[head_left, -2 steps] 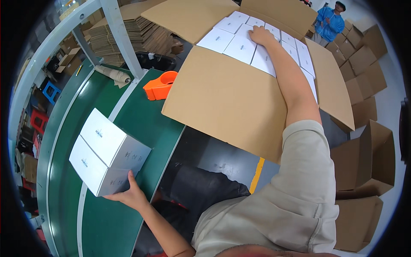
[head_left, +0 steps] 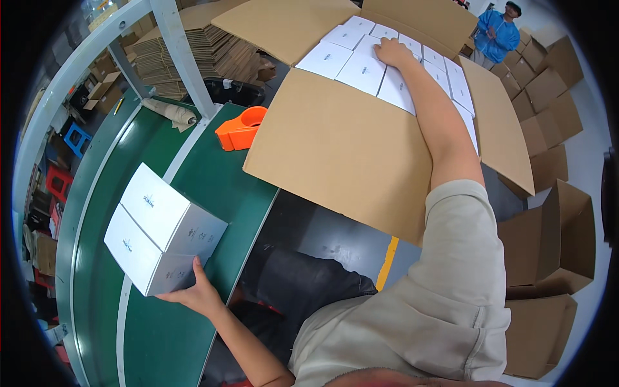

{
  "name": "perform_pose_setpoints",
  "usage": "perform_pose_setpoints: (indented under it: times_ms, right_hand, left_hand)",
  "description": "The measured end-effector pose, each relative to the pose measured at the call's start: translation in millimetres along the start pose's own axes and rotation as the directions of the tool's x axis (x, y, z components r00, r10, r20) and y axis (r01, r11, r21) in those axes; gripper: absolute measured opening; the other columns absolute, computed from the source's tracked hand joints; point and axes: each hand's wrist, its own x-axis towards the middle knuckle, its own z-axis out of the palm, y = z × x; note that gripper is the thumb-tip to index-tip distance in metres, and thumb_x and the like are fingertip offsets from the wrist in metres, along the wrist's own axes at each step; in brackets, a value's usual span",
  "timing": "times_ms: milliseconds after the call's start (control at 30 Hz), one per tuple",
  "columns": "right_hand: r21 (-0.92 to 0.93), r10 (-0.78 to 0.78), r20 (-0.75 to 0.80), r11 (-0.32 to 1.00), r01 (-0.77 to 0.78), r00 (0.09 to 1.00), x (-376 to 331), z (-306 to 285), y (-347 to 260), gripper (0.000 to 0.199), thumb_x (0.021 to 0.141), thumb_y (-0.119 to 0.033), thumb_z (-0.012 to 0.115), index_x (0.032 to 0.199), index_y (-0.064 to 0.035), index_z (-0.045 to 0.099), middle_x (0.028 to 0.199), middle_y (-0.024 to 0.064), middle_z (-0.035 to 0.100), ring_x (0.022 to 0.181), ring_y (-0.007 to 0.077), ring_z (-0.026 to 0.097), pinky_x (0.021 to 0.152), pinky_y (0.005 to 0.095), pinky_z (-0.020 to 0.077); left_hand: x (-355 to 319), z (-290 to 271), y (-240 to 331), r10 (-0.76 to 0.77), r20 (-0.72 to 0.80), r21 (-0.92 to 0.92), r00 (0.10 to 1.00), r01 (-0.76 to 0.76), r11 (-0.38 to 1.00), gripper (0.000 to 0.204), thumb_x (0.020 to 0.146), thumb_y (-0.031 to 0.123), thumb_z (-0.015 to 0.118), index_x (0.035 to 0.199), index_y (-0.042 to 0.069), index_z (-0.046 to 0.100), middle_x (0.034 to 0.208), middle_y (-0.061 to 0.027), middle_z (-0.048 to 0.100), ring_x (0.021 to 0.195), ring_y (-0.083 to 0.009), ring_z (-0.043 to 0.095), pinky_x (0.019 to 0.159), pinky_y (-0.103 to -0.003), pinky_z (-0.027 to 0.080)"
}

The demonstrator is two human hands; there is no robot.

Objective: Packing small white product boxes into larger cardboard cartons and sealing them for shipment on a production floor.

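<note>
Two white cardboard boxes (head_left: 158, 209) sit pressed together, tilted, over the green belt at the left. My left hand (head_left: 196, 297) grips the nearer one at its lower corner, thumb on its side face and the other fingers partly hidden beneath. At the top, a large open brown carton (head_left: 342, 148) holds several rows of similar white boxes (head_left: 364, 69). My right hand (head_left: 393, 53) reaches over the carton's near flap and rests on the box tops, fingers apart and slightly bent, their tips partly hidden.
An orange tape dispenser (head_left: 242, 129) lies on the green table beside the carton flap. A grey metal frame (head_left: 184, 58) rises at the left, near stacked flat cardboard (head_left: 193, 55). Open brown cartons (head_left: 548, 245) line the right; a person in blue (head_left: 495, 35) stands far off.
</note>
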Motion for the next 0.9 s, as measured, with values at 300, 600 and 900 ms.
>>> perform_pose_setpoints:
  times_ms: [300,600,900]
  right_hand:
    - [-0.023,-0.018,-0.030,1.000,0.018,0.999,-4.5,-1.1,1.1,0.055,0.100,-0.047,0.042,0.138,-0.0086,0.052,0.142,0.0246,0.050,0.127,0.0440,0.053,0.105,0.0541,0.0433]
    - [-0.023,-0.020,-0.026,1.000,0.019,0.999,-5.9,-2.6,0.6,0.055,0.100,-0.047,0.043,0.138,-0.0082,0.052,0.141,0.0249,0.050,0.126,0.0441,0.053,0.105,0.0543,0.0436]
    - [-0.024,0.015,0.026,1.000,-0.015,1.000,-7.1,-6.2,-2.7,0.054,0.100,-0.046,0.042,0.141,-0.0119,0.051,0.146,0.0200,0.047,0.132,0.0399,0.050,0.107,0.0562,0.0411]
  left_hand:
    - [-0.3,0.5,0.4,0.016,-0.004,0.033,1.000,-0.015,0.999,0.114,0.073,0.013,0.088,0.154,0.001,0.007,0.146,-0.0263,0.034,0.129,-0.0387,0.046,0.109,-0.049,0.037]
    - [0.1,-0.8,0.5,-0.010,-0.001,0.057,1.000,0.010,0.998,0.115,0.073,0.013,0.088,0.153,0.002,0.007,0.147,-0.0268,0.033,0.131,-0.0389,0.044,0.110,-0.049,0.036]
    - [-1.0,-0.4,1.4,-0.012,-0.009,0.096,1.000,0.012,0.995,0.117,0.073,0.015,0.089,0.154,0.003,0.005,0.148,-0.0271,0.031,0.131,-0.0403,0.043,0.111,-0.050,0.036]
